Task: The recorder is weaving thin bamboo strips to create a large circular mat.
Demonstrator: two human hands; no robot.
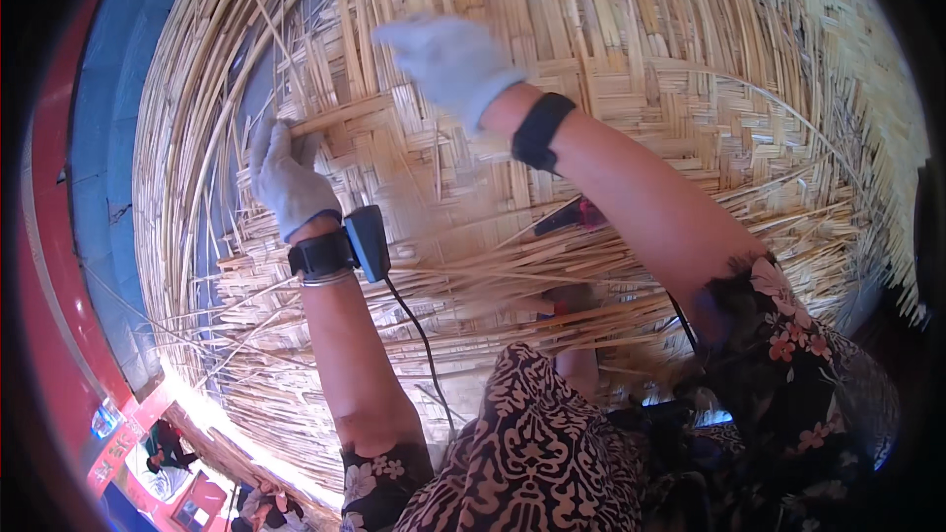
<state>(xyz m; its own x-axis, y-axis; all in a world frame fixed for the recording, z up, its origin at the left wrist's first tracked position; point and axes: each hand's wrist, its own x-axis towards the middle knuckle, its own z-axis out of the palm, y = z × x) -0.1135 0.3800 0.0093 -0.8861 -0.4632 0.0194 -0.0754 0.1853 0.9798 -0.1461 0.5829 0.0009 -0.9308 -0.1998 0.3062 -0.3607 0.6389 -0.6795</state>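
Left hand (294,177), fabric-gloved: fingers curled at flat strip (345,114), grip unclear | right hand (448,64), gloved: motion-blurred, cannot tell | herringbone-woven mat (680,123), split stalks, loose-ended, beneath both | red panel (106,458): markings (too small to read)

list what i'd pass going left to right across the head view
Red surface → blue surface → left gloved hand → right gloved hand → black band on the right wrist → floral right sleeve
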